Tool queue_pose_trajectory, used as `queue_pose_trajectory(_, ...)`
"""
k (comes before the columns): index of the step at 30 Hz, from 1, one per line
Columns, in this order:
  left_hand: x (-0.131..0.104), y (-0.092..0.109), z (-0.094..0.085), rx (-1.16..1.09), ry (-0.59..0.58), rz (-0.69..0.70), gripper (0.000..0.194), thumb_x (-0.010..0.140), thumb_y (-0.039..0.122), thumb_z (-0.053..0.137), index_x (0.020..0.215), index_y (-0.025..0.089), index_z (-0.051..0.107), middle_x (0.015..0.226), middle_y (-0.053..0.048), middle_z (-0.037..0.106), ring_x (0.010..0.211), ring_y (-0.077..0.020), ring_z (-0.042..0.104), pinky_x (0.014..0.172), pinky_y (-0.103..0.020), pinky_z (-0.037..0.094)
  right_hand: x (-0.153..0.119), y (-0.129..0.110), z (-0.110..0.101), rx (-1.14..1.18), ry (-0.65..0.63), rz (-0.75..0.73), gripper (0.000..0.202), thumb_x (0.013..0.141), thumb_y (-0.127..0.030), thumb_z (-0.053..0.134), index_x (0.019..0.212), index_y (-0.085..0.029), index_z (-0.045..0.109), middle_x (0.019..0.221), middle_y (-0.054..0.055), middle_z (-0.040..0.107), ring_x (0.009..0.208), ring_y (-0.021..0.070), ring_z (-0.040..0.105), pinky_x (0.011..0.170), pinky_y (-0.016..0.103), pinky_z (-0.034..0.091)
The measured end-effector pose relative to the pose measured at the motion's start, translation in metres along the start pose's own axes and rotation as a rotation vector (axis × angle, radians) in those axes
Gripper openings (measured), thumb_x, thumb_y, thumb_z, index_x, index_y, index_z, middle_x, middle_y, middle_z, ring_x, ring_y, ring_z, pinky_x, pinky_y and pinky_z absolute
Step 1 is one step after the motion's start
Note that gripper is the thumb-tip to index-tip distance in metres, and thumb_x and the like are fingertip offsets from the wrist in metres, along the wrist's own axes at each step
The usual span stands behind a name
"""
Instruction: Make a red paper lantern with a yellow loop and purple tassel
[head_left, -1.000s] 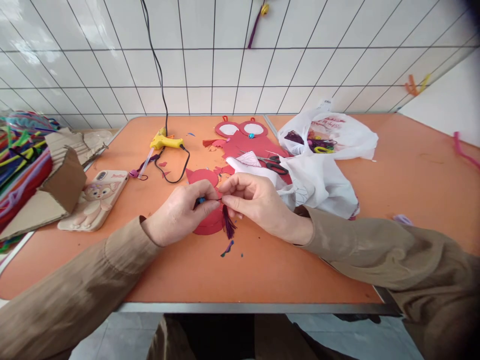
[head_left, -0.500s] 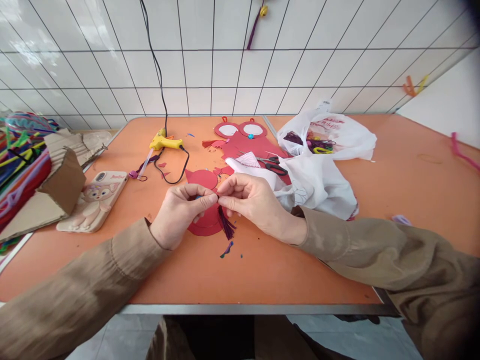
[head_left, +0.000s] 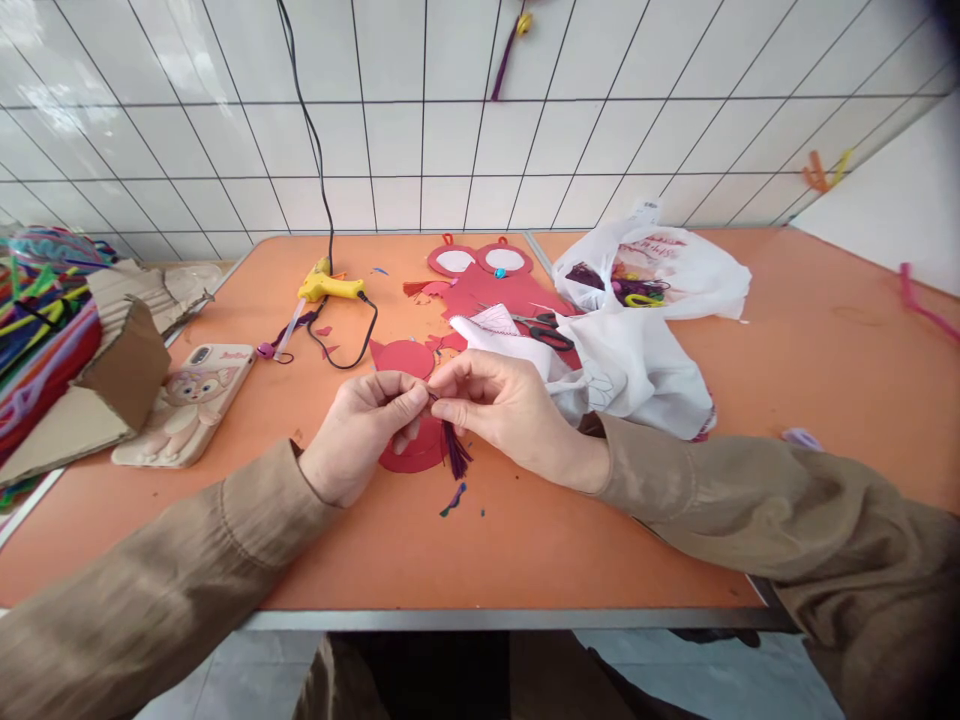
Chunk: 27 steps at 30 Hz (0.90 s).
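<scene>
Fingertips of my left hand and my right hand meet over the table, both closed in a pinch. Between them runs the thin cord of a dark purple tassel, whose strands hang below my right fingers. Most of the cord is hidden by the fingers. Under my hands lies a red paper cutout with rounded parts and pointed ears, partly covered by them. A small dark blue scrap rests on the table just in front of the tassel.
To the left are a yellow glue gun with its cable, a phone and cardboard beside colourful pipe cleaners. Scissors lie on white cloth, near red paper and a plastic bag.
My pinched fingers have shifted slightly to the left, and a bit of cord now shows between them. The tassel strands hang a little differently.
</scene>
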<state>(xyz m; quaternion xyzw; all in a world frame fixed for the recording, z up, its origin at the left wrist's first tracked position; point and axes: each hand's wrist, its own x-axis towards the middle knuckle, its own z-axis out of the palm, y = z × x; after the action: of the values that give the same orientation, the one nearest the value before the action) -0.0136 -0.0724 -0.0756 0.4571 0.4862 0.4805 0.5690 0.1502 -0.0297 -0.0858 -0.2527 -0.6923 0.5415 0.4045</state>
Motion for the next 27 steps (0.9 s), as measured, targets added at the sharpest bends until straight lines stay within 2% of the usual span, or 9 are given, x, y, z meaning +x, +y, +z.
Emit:
queue_pose_trajectory(4,0.000,-0.001,-0.001,-0.003,-0.008,0.016,0.036,0.069,0.045,0.078,0.066,0.014,0.060,0.049,0.004,0.052,0.040,-0.0043,0.041,0.040,-0.017,0.031,0.000,-0.001,-0.001,-0.022,-0.008,-0.013,0.006,0.082,-0.022,0.066,0.085,-0.018,0.062,0.075,-0.002,0.063,0.055,0.0069,0.055,0.052,0.023,0.049)
queue_pose_trajectory(10,-0.001,-0.004,0.000,0.022,0.029,0.038,0.038,0.068,0.046,0.079,0.061,0.014,0.059,0.047,0.005,0.050,0.039,-0.0040,0.040,0.040,-0.017,0.030,0.002,0.008,-0.003,-0.085,0.055,-0.089,0.009,0.080,-0.026,0.071,0.079,-0.019,0.065,0.074,-0.001,0.063,0.061,0.0089,0.055,0.056,0.025,0.048)
queue_pose_trajectory(16,-0.006,-0.002,0.004,0.052,0.052,0.036,0.039,0.066,0.046,0.081,0.057,0.014,0.061,0.045,0.003,0.054,0.037,-0.0053,0.044,0.039,-0.018,0.033,0.000,0.009,-0.003,-0.118,0.082,-0.179,0.014,0.081,-0.031,0.074,0.075,-0.020,0.066,0.073,-0.002,0.061,0.067,0.0100,0.057,0.064,0.028,0.051)
queue_pose_trajectory(20,-0.007,0.001,0.006,0.001,0.040,-0.003,0.041,0.061,0.047,0.084,0.057,0.014,0.061,0.045,0.002,0.056,0.036,-0.0067,0.047,0.037,-0.019,0.035,-0.002,0.004,-0.002,-0.148,0.097,-0.258,0.013,0.083,-0.027,0.072,0.072,-0.022,0.066,0.072,-0.001,0.061,0.067,0.0107,0.057,0.064,0.029,0.051)
queue_pose_trajectory(24,-0.007,0.003,0.006,-0.028,0.067,-0.005,0.044,0.053,0.046,0.089,0.057,0.015,0.058,0.043,0.004,0.052,0.036,-0.0063,0.044,0.036,-0.019,0.033,-0.003,0.004,-0.002,-0.195,0.111,-0.368,0.011,0.084,-0.017,0.070,0.075,-0.022,0.068,0.074,-0.001,0.062,0.068,0.0105,0.058,0.061,0.027,0.050)
queue_pose_trajectory(27,-0.006,0.005,0.005,0.011,0.091,0.011,0.041,0.056,0.045,0.086,0.059,0.015,0.058,0.044,0.005,0.049,0.036,-0.0049,0.041,0.036,-0.018,0.030,-0.002,0.006,-0.002,-0.266,0.134,-0.404,0.009,0.084,-0.014,0.070,0.079,-0.022,0.071,0.075,-0.001,0.061,0.069,0.0102,0.058,0.061,0.026,0.049)
